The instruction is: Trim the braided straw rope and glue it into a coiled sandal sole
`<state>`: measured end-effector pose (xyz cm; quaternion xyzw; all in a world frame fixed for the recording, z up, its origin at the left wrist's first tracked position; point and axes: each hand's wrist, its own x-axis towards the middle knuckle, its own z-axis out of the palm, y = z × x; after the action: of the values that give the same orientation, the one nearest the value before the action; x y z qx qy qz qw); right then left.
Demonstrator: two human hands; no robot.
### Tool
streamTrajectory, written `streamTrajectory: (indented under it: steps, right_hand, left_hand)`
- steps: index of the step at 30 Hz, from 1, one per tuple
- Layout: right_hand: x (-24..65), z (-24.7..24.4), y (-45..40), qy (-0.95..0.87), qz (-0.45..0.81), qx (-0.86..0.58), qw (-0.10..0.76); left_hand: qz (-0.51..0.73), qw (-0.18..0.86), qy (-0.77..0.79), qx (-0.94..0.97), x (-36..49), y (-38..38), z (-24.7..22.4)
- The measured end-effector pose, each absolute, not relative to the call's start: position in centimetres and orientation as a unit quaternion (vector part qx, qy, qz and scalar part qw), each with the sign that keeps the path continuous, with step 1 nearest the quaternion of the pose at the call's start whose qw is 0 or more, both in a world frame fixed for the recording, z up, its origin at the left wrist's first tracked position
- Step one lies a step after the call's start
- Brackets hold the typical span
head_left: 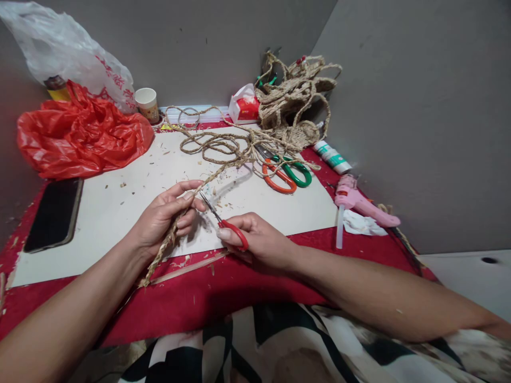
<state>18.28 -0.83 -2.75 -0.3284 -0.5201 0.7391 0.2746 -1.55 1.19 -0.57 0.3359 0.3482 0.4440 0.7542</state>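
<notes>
- Left hand (pixel 167 215), loosely curled, pinches a straw-coloured braided cord (pixel 213 175) over the front of a white board (pixel 107 218).
- Right hand (pixel 257 242), closed around small red-handled scissors (pixel 236 232), angles the blades toward the cord (tips close to the left fingers (pixel 198 204)).
- Farther back, the cord reaches loose loops (pixel 217 143) beside orange (pixel 281 187) and green (pixel 305 175) scissor handles.

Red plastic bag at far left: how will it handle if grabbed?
The red plastic bag probably collapses when pinched, given its thin, crumpled film. Likely light, though any contents are hidden. Its glossy surface may slip on the pale board.
</notes>
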Motion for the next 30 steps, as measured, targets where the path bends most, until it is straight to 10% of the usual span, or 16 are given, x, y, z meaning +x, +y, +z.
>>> streamTrajectory:
  steps: [15,30]
  right_hand:
    - [18.32,-2.84,-0.92,-0.567,0.675,-0.374,0.289]
    - [18.49,-2.78,-0.94,-0.608,0.624,-0.401,0.283]
  left_hand:
    - [0.459,0.466,0.510,0.559,-0.89,0.26,-0.63]
    - [0.387,0.703,0.423,0.421,-1.18,0.97,-0.48]
